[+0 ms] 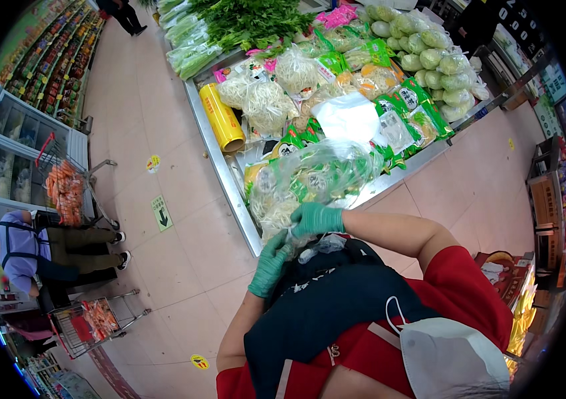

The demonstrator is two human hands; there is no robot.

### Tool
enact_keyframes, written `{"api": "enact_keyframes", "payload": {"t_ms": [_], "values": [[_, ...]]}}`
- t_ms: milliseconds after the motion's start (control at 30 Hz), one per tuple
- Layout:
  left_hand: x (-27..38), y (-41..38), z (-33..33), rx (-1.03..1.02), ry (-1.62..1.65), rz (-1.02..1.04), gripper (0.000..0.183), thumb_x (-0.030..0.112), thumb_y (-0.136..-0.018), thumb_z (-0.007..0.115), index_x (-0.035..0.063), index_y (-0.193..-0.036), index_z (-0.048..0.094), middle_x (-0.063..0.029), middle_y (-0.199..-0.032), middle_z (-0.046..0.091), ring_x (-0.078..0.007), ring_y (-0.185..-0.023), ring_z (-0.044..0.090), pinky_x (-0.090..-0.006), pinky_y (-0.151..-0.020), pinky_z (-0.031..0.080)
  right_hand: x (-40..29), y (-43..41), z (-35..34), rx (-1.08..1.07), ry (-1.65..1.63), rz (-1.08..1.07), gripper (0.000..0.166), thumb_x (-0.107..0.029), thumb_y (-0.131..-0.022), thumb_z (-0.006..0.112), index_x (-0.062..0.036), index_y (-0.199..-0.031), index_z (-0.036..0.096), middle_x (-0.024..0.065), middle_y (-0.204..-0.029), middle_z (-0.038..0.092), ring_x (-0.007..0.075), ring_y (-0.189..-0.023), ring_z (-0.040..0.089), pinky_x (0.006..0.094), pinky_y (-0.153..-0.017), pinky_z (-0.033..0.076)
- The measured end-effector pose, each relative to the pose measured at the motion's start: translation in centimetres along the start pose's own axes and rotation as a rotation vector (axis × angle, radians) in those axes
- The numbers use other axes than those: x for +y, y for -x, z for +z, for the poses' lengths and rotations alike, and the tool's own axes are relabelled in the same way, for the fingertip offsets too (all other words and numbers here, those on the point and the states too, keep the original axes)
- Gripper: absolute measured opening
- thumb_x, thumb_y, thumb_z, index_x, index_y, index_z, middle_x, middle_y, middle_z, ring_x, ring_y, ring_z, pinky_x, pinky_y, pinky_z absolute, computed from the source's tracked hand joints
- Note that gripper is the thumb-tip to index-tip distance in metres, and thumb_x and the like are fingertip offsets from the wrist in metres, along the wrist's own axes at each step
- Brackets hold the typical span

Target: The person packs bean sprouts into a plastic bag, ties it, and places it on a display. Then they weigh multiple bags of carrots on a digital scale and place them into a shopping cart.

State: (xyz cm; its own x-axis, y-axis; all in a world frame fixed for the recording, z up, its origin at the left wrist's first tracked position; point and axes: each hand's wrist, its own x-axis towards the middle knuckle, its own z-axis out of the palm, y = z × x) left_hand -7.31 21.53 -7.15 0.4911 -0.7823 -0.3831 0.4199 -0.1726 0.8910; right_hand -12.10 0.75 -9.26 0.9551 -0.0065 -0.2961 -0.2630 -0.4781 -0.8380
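Both hands wear green gloves and meet at the near corner of the metal-edged display table (240, 214). My left hand (270, 264) pinches the gathered plastic of a clear bag. Beside it, my right hand (317, 219) has its fingers closed on the same plastic. Pale, thin strands, perhaps sprouts or noodles, lie in the clear plastic bag (278, 209) just beyond the hands. Its exact outline is hard to tell from the large clear bag (332, 164) over the green packets. Crumpled clear plastic (330, 243) lies against my dark apron. My fingertips are partly hidden.
A yellow film roll (222, 117), white plastic bags (347, 117), bagged strands (265, 104) and green packets (412, 99) cover the table. Leafy greens (258, 20) and wrapped round vegetables (432, 57) stand behind. At left, a person (23, 249) is near carts (86, 319) holding orange goods.
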Motion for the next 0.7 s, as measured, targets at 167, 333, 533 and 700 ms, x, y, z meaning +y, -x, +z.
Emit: {"api": "enact_keyframes", "payload": {"t_ms": [167,333,533,700], "values": [[-1.8,0.8,-2.0,-0.040,-1.141,0.633,0.019,0.011,-0.070,0.073,0.0078,-0.087,0.064,-0.0080,-0.085,0.059,-0.0302,-0.083,0.052,-0.0416,-0.076,0.040,1.0,-1.4,-3.8,-0.046,-0.448,0.425,0.030,-0.031,-0.077,0.069,-0.0010,-0.081,0.067,0.0068,-0.068,0.062,0.0159,-0.059,0.054,0.0296,-0.058,0.046],[0.3,-0.5,-2.4,0.442,-0.759,0.701,0.028,0.005,-0.078,0.067,0.0059,-0.105,0.058,-0.0108,-0.101,0.058,-0.0290,-0.098,0.051,-0.0400,-0.085,0.042,-6.3,-1.4,-9.6,0.165,-0.363,-0.006,0.034,-0.034,-0.083,0.066,-0.0002,-0.085,0.067,0.0066,-0.069,0.060,0.0138,-0.059,0.054,0.0293,-0.056,0.047],[-6.4,-5.4,-5.9,0.612,-0.323,0.321,0.063,0.010,-0.082,0.067,0.0031,-0.137,0.037,-0.0131,-0.125,0.046,-0.0223,-0.109,0.048,-0.0359,-0.092,0.043,-8.5,-5.2,-21.9,0.555,-0.234,-0.133,0.037,-0.034,-0.087,0.062,0.0023,-0.089,0.066,0.0069,-0.071,0.062,0.0121,-0.062,0.058,0.0283,-0.061,0.049],[-11.7,-8.3,-3.8,0.538,-0.258,-0.046,0.077,0.006,-0.072,0.076,-0.0013,-0.136,0.032,-0.0149,-0.116,0.052,-0.0228,-0.098,0.057,-0.0331,-0.082,0.049,-2.7,-7.7,-23.5,0.690,0.397,-0.024,0.057,-0.044,-0.080,0.066,-0.0004,-0.116,0.059,0.0188,-0.097,0.065,0.0322,-0.091,0.063,0.0404,-0.085,0.049]]}}
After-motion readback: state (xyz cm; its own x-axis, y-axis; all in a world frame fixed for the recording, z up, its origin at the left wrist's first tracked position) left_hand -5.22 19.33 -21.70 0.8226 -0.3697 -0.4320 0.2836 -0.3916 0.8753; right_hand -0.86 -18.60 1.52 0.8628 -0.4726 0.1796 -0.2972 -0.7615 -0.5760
